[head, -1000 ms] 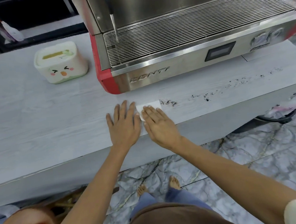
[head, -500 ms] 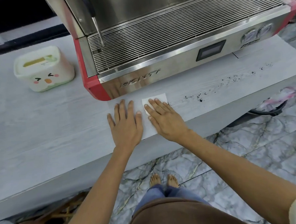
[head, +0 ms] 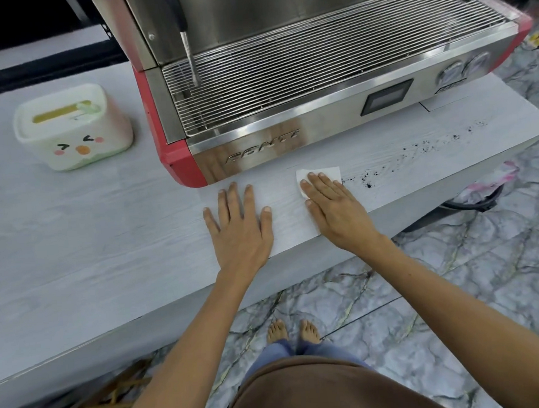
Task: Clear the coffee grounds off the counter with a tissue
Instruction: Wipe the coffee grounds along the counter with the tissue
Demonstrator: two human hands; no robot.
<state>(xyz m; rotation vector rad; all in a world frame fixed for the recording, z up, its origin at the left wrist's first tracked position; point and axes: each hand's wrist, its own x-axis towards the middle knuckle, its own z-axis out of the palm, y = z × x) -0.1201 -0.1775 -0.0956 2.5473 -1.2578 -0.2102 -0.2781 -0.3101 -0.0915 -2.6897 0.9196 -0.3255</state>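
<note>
A white tissue [head: 323, 172] lies flat on the pale grey counter [head: 106, 245], just in front of the espresso machine. My right hand [head: 334, 209] presses palm-down on it, and its far corner shows past my fingertips. A paler sheet-like patch runs from there left to my left hand [head: 239, 227], which rests flat with fingers spread. Dark coffee grounds [head: 369, 185] begin right beside the tissue's right edge. They trail off diagonally to the far right [head: 428, 145] along the counter.
A steel and red espresso machine [head: 317, 74] with a drip grate fills the back of the counter. A white tissue box [head: 74, 130] with a cartoon face stands at its left. The counter's front edge runs under my wrists. Below is marble floor with a wicker item [head: 116, 399].
My right hand has slid to the right with the tissue, away from my left hand and up to the grounds. The left hand stays flat in place.
</note>
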